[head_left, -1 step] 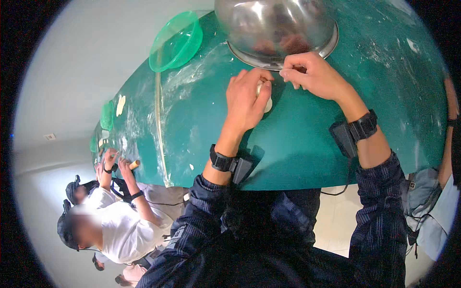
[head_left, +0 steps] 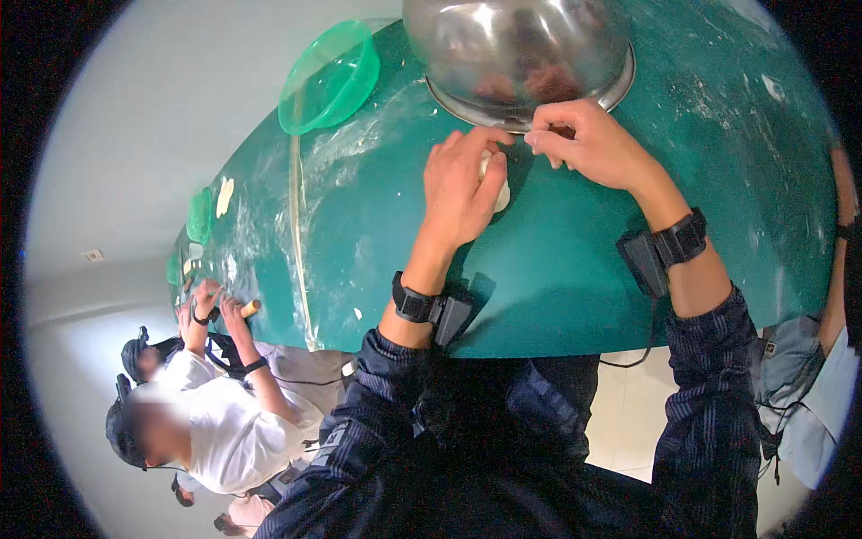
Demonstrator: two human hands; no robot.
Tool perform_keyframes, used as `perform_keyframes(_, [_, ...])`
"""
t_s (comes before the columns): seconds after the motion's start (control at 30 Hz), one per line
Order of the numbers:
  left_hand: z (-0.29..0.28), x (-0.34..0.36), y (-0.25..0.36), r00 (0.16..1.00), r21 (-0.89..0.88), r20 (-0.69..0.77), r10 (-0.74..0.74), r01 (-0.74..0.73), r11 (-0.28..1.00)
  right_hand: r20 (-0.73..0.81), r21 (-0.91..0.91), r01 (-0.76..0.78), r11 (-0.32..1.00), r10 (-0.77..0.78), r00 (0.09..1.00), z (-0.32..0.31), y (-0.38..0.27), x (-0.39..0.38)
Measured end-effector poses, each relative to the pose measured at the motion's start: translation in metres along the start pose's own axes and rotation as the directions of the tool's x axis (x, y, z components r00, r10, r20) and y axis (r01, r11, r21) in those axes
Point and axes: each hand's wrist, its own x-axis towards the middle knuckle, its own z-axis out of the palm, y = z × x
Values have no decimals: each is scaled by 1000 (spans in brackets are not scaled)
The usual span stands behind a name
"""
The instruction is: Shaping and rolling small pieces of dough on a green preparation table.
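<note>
Left hand's grip: the left hand point(head_left: 460, 184), at the centre of the frame, curls its thumb and fingers around a pale dough piece point(head_left: 502, 198).
Right hand's grip: the right hand point(head_left: 584, 144), upper centre-right, has thumb and forefinger pressed together beside the bowl rim; whether anything thin sits between them cannot be told.
Pale dough piece: near the centre of the frame, partly hidden by the left thumb; whether it also rests on the green tabletop point(head_left: 557, 269) is unclear.
Dough's handling: probably light, soft and easily dented, perhaps a little sticky; it seems best cradled by the edges with relaxed fingers, since a hard pinch could thin or tear it.
Metal bowl: the shiny metal bowl point(head_left: 503, 45) stands at the top centre, just beyond both hands; reddish patches show on it, contents or reflection uncertain.
Green basin: a translucent green basin point(head_left: 332, 90) sits upper left, well apart from the hands.
Left edge: a flat pale piece point(head_left: 224, 198) lies near a smaller green container point(head_left: 199, 216); below, a co-worker in white point(head_left: 242, 431) has a hand near a wooden stick point(head_left: 251, 308).
</note>
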Motion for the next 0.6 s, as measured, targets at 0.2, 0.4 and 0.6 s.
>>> perform_keyframes(0.2, [-7,8,-15,998,-63,61,12,-8,998,-24,-69,-18,997,16,1000,-3,0,3])
perform_keyframes(0.4, [-11,2,-26,998,90,-45,-35,39,995,-36,-81,2,997,-5,999,-6,2,5])
perform_keyframes(0.6, [-17,-22,3,989,308,70,-133,105,945,-49,-28,-18,999,17,999,-4,5,5])
